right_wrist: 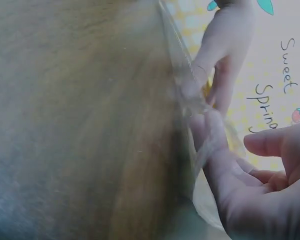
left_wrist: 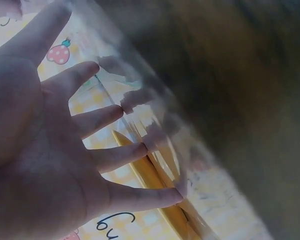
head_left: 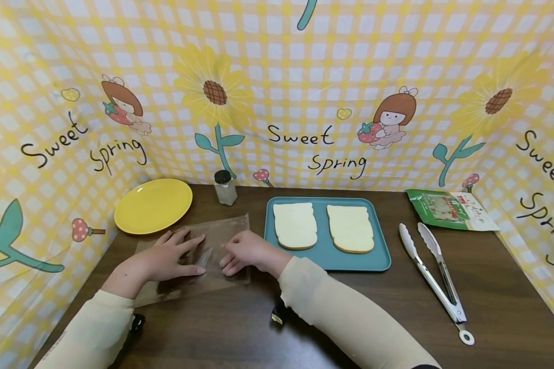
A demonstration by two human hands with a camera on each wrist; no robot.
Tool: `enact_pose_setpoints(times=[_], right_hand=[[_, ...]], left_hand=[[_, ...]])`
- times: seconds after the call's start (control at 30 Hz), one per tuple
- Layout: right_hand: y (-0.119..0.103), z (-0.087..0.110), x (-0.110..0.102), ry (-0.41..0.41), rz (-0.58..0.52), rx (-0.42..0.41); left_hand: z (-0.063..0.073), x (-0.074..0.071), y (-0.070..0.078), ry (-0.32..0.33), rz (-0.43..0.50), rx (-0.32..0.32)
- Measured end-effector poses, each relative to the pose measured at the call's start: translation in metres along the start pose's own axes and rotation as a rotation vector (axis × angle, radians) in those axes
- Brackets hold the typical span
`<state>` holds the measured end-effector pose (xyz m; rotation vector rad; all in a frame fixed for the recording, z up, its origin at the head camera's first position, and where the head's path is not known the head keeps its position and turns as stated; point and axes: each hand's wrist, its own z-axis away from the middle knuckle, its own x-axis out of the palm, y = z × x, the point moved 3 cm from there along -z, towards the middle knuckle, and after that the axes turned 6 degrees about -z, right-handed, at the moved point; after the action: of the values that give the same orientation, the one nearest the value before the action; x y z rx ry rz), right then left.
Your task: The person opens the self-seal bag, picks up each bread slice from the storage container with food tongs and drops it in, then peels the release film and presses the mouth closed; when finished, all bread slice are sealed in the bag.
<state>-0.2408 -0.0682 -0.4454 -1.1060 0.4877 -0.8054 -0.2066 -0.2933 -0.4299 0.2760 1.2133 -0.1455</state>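
A flat clear plastic bag (head_left: pixel 221 230) lies on the table's left half. My left hand (head_left: pixel 168 256) rests on it with the fingers spread; the left wrist view shows the straight fingers (left_wrist: pixel 110 117) touching the film. At the bag's right side is my right hand (head_left: pixel 244 251), palm down, several fingers bent. From the right wrist view, one straight digit (right_wrist: pixel 215 135) touches the film (right_wrist: pixel 205 150). Another fingertip (right_wrist: pixel 262 143) stands apart from it, and no pinch shows between them. Some of the film around these fingertips is blurred.
Behind the left hand lies a yellow plate (head_left: pixel 152 205), beside a black-capped jar (head_left: pixel 224 188). A blue tray (head_left: pixel 323 261) bears two bread slices (head_left: pixel 295 225). On the right are white-tipped tongs (head_left: pixel 436 279) and a green-and-white packet (head_left: pixel 450 210). A patterned cloth (head_left: pixel 323 92) hangs behind.
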Motion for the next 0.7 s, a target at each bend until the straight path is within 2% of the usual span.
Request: enact_pose_setpoints(times=[0.2, 0.33, 0.47, 0.57, 0.7], right_hand=[[0.004, 0.000, -0.001, 0.001, -0.099, 0.015], [0.003, 0.004, -0.003, -0.013, -0.110, 0.005], [0.002, 0.007, -0.004, -0.040, -0.118, -0.005], [0.002, 0.008, -0.005, -0.044, -0.141, -0.013], [0.002, 0.009, -0.007, -0.035, -0.171, -0.015]], left_hand=[[-0.001, -0.001, -0.003, 0.042, 0.011, -0.008], [0.000, -0.001, -0.008, 0.070, 0.018, -0.017], [0.002, -0.002, -0.011, 0.101, 0.028, 0.002], [0.003, -0.003, -0.011, 0.141, 0.015, 0.025], [0.005, -0.006, -0.012, 0.169, -0.018, 0.024]])
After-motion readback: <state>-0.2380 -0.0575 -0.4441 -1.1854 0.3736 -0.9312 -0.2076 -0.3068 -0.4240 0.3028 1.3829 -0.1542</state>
